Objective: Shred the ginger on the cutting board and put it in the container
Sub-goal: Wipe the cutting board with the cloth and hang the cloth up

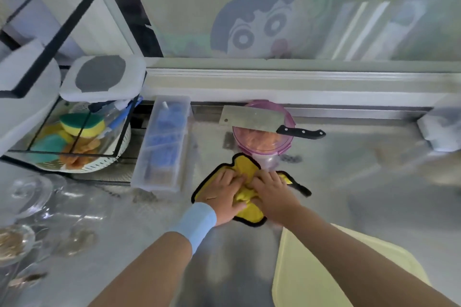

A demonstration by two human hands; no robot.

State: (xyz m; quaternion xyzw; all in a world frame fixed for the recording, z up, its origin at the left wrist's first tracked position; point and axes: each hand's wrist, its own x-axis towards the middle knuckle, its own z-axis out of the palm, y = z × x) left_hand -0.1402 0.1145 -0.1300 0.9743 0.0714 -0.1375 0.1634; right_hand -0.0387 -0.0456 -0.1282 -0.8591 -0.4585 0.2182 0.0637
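Observation:
Both hands lie on a yellow cloth (245, 164) with a black edge, spread on the steel counter. My left hand (224, 197), with a blue wristband, rests on its left part. My right hand (272, 194) presses the bunched middle. Behind the cloth stands a clear container (287, 143) with a pink rim, holding pale orange shreds. A cleaver (252, 118) with a black handle lies flat across its rim. A pale yellow cutting board (311, 269) sits at the lower right under my right forearm, its visible surface bare.
A long clear plastic box (163, 142) with blue contents stands left of the cloth. Further left, a black wire rack (82, 129) holds sponges and a white strainer. Glass lids and dishes (27, 197) sit at the lower left. A window ledge (299, 82) runs behind.

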